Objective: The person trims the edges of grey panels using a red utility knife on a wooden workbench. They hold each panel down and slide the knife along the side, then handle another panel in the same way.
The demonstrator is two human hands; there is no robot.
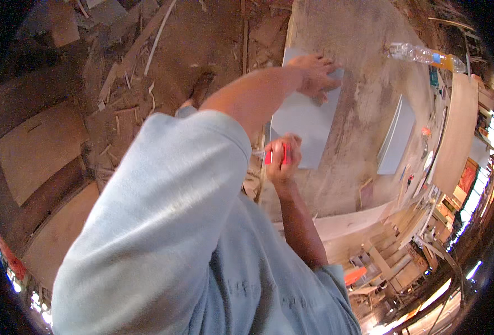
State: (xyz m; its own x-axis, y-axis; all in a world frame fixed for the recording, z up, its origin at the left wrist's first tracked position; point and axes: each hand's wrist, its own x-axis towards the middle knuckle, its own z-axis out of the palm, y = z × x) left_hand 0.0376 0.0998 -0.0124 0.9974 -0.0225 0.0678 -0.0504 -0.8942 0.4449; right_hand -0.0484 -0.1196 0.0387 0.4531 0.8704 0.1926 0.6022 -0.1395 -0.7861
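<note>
A flat light-grey panel (307,131) lies on the worn wooden worktop. My left hand (318,77) rests on its far part with the fingers spread, pressing down on the surface. Nearer to me, my right hand (284,158) is closed around a small red hand tool (268,157) at the panel's left edge. Most of the tool is hidden by my fingers, so its exact kind does not show. A pale bit sticks out from it to the left, past the edge.
Right of the panel lies a second stack of pale panels (396,137). A clear plastic bottle (411,53) and another with orange liquid (450,62) lie at the far right. Scrap strips and a loose board (43,148) litter the floor to the left.
</note>
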